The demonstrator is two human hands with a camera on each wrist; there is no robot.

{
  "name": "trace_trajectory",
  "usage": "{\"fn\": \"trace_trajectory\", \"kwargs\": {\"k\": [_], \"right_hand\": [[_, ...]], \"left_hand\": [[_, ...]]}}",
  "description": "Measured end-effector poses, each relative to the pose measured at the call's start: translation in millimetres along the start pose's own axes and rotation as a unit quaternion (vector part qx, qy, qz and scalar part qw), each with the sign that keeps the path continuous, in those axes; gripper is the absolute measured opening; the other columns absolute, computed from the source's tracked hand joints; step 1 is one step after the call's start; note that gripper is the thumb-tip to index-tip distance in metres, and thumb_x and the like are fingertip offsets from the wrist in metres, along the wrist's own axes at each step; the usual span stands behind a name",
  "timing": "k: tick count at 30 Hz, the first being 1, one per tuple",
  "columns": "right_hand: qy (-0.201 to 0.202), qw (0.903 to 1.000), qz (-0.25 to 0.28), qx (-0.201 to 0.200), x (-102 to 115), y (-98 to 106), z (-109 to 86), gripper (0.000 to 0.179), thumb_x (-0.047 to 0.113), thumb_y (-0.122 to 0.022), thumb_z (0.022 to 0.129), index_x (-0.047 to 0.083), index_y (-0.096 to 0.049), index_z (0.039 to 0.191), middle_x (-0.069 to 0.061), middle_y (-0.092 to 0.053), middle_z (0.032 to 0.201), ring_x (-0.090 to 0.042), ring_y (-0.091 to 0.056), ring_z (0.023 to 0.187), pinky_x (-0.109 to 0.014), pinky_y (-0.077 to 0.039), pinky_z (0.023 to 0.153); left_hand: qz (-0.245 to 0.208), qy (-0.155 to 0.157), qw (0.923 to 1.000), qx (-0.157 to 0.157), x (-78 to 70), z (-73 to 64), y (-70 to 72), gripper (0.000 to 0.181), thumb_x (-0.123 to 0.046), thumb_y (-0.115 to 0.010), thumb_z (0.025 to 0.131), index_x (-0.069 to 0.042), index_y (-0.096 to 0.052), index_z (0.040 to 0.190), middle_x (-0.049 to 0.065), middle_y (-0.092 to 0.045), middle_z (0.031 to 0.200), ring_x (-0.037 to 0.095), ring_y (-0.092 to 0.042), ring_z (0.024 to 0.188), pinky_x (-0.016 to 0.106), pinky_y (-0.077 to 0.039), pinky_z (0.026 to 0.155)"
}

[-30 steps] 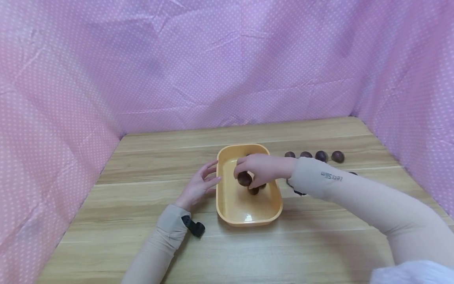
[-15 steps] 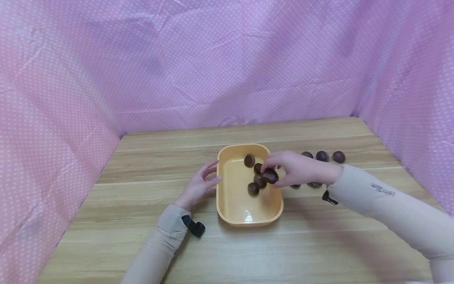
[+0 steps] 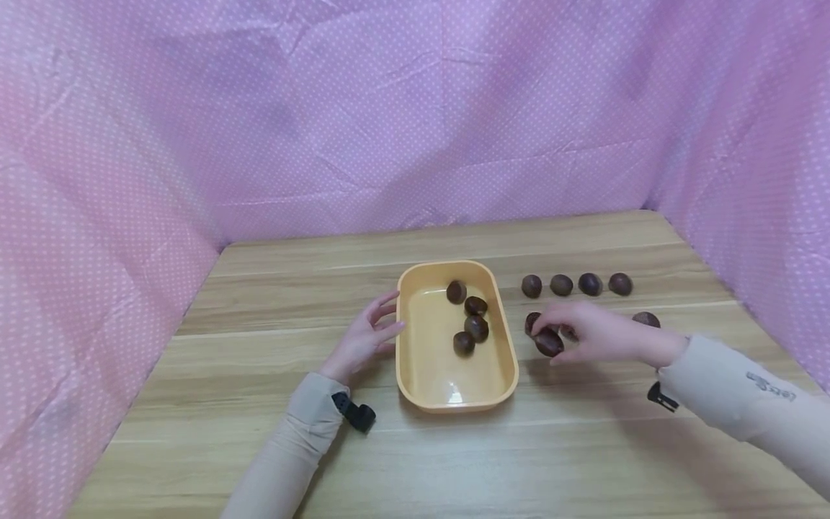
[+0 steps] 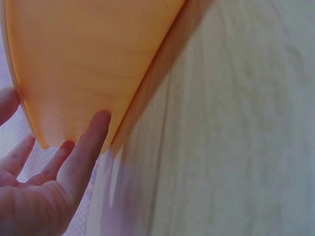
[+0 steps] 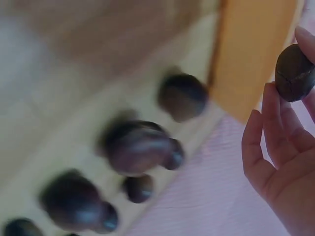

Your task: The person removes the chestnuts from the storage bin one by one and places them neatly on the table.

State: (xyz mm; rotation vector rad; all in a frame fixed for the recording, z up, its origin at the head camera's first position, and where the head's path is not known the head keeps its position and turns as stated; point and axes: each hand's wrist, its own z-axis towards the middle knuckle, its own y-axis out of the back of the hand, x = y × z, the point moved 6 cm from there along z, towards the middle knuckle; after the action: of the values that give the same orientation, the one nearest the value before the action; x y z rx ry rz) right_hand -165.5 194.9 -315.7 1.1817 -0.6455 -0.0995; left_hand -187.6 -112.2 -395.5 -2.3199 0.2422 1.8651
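Note:
My right hand [image 3: 586,335] pinches a dark brown chestnut [image 3: 549,342] between thumb and fingertips, over the table just right of the yellow plastic tray [image 3: 433,401]. The right wrist view shows this held chestnut [image 5: 294,73] close up, smooth and rounded. Several other chestnuts, one of them a paler brown one [image 3: 457,292], lie inside the tray toward its right side. My left hand [image 3: 359,344] stays at the tray's left wall with fingers extended. In the left wrist view its fingertips [image 4: 102,118] are right against the outer wall.
Right of the tray, a back row of chestnuts includes one [image 3: 590,284] near its middle. A nearer row, with a chestnut [image 3: 646,319] at its right end, is partly hidden by my right hand. Pink dotted cloth [image 3: 415,122] hangs behind the wooden table [image 3: 292,281] and at both sides.
My right hand has moved from over the tray rightward to the table, carrying the chestnut. The chestnuts in the tray are uncovered now. Left hand and tray have stayed put.

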Motion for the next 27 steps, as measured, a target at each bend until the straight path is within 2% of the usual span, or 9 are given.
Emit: {"fn": "trace_trajectory", "kwargs": {"k": [5,11,15,20,27], "right_hand": [[-0.041,0.9986,0.007,0.033,-11,-19,-15.9,0.039,0.016,-0.083,0.067,0.012,-0.065,0.101,0.01,-0.061,0.095,-0.001,-0.053,0.085,-0.027,-0.052,0.072],[-0.042,0.9968,0.029,0.062,-12,-36,-22.1,0.037,0.016,-0.082,0.068,0.015,-0.064,0.101,0.011,-0.06,0.094,-0.001,-0.052,0.085,-0.024,-0.05,0.073],[-0.07,0.9935,0.03,0.085,-15,-44,-23.2,0.036,0.017,-0.081,0.069,0.017,-0.065,0.101,0.013,-0.06,0.095,0.0,-0.051,0.087,-0.024,-0.05,0.076],[-0.091,0.9907,0.025,0.098,-17,-49,-23.9,0.036,0.016,-0.082,0.069,0.017,-0.065,0.101,0.011,-0.062,0.098,-0.003,-0.054,0.09,-0.028,-0.051,0.08],[-0.091,0.9902,0.032,0.101,-16,-50,-23.2,0.037,0.019,-0.082,0.07,0.017,-0.065,0.103,0.008,-0.063,0.101,-0.008,-0.057,0.093,-0.031,-0.051,0.082]], "left_hand": [[-0.01,0.002,0.9999,0.0,-0.1,0.8,0.8,0.063,0.001,-0.056,0.092,-0.015,-0.03,0.147,0.017,-0.034,0.147,0.037,-0.046,0.126,0.04,-0.055,0.086],[-0.002,0.005,1.0,-0.004,0.6,-0.3,0.5,0.064,0.0,-0.057,0.091,-0.016,-0.03,0.147,0.017,-0.034,0.148,0.038,-0.046,0.127,0.041,-0.055,0.086],[0.001,0.005,1.0,-0.002,0.8,-0.7,-0.2,0.064,-0.001,-0.057,0.091,-0.017,-0.03,0.147,0.017,-0.033,0.149,0.038,-0.045,0.128,0.043,-0.055,0.087],[0.002,0.002,1.0,0.0,0.4,-0.3,-0.4,0.064,-0.001,-0.057,0.091,-0.016,-0.03,0.148,0.017,-0.033,0.148,0.038,-0.045,0.128,0.042,-0.055,0.087],[-0.009,0.006,0.9999,-0.003,0.2,-0.6,-0.2,0.064,0.0,-0.057,0.091,-0.016,-0.03,0.147,0.016,-0.035,0.147,0.037,-0.046,0.127,0.04,-0.055,0.085]]}}
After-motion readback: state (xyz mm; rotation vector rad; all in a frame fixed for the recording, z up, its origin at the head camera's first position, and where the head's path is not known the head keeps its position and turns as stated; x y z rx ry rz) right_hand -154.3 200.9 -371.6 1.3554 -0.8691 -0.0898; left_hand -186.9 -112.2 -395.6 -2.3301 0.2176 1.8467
